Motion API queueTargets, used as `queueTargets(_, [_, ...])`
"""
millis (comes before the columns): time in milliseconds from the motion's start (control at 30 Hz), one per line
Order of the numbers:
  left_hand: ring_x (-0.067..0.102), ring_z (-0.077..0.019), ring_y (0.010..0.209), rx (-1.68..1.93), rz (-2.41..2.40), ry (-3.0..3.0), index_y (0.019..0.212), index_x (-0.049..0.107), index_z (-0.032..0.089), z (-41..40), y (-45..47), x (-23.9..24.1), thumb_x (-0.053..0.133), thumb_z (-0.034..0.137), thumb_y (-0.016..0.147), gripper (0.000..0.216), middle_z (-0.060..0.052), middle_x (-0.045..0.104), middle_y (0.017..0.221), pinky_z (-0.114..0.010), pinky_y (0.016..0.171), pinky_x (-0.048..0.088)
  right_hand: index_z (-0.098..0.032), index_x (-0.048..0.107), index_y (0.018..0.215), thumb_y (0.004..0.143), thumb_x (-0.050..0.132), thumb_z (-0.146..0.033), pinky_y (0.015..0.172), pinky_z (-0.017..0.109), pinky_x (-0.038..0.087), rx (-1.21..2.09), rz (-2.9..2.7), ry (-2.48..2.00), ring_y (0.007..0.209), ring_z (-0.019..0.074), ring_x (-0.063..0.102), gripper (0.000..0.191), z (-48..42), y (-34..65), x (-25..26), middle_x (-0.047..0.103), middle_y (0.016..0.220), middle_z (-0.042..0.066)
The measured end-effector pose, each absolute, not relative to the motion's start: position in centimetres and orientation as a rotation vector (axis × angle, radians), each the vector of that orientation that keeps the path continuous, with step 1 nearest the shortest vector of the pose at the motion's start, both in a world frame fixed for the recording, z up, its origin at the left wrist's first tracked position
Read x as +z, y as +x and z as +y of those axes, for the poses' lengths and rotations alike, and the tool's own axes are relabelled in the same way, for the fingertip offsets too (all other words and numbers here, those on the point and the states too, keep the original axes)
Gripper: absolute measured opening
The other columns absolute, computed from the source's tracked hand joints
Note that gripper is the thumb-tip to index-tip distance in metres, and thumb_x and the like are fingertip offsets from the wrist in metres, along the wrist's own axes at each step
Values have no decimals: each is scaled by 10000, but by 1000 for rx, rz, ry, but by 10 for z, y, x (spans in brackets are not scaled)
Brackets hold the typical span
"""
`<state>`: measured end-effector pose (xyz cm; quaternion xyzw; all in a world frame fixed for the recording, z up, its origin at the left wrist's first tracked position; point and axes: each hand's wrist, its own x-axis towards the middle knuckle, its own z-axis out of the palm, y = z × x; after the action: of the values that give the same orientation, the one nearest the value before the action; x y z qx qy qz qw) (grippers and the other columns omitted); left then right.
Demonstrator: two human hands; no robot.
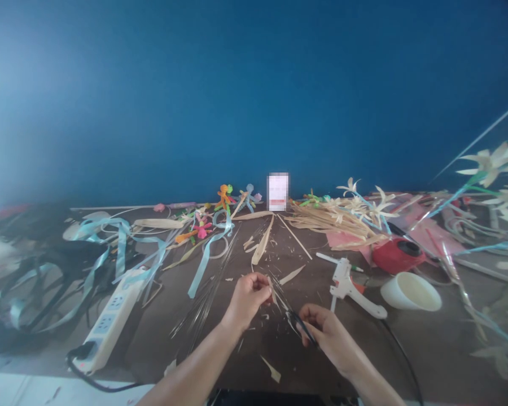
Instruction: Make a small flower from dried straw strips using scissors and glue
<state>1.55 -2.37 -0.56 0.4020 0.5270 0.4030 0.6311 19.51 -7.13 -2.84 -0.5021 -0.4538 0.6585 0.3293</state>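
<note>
My left hand (249,296) is closed in a pinch on a small pale strip of dried husk (272,291) near the middle of the table. To its right, my right hand (324,326) grips scissors with a black handle (303,326). The blades point up and left toward the strip; whether they touch it I cannot tell. Small pale scraps are scattered around both hands. Beyond them lie a long husk piece (263,242) and a loose husk sliver (292,275). Thin clear strips (203,299) lie left of my left hand.
A white glue gun (345,282) and a white cup (410,292) stand at right, near a red container (395,256). Husk flowers (491,163) rise at far right. On the left are a power strip (112,321) and blue ribbon (205,262). A lit screen (278,192) leans against the wall.
</note>
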Motion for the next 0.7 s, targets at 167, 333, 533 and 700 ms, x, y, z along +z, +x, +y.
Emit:
queueTargets(167, [552,-121,486,848,1285,1151,712,577,141,-4,2,-5,557,184,640,86,2,601,538,-224,502,423,-174,486,663,733,588,-367,436,198,254,1710,-1125,-1376,444,83,417,229,-71,197,-32,537,478,-45])
queueTargets(333, [540,-134,473,809,1495,1526,691,641,164,29,-23,-4,537,235,661,129,2,607,522,-231,512,392,-174,467,669,722,594,-402,404,194,218,1669,-1063,-1423,440,75,375,266,-74,201,-31,533,491,-34])
queueTargets(533, [589,-192,669,733,1531,1722,704,677,191,29,-22,-11,582,200,666,103,-48,658,713,-277,682,400,-181,454,668,716,584,-439,380,192,195,1642,-976,-1452,404,67,336,293,-76,203,-37,527,489,-37])
queueTargets(700, [565,-198,853,661,1662,2011,883,635,188,15,-9,-12,489,205,769,186,-84,588,944,-283,784,379,-184,463,666,707,589,-453,376,192,193,1615,-959,-1450,397,72,344,299,-75,206,-38,531,484,-42])
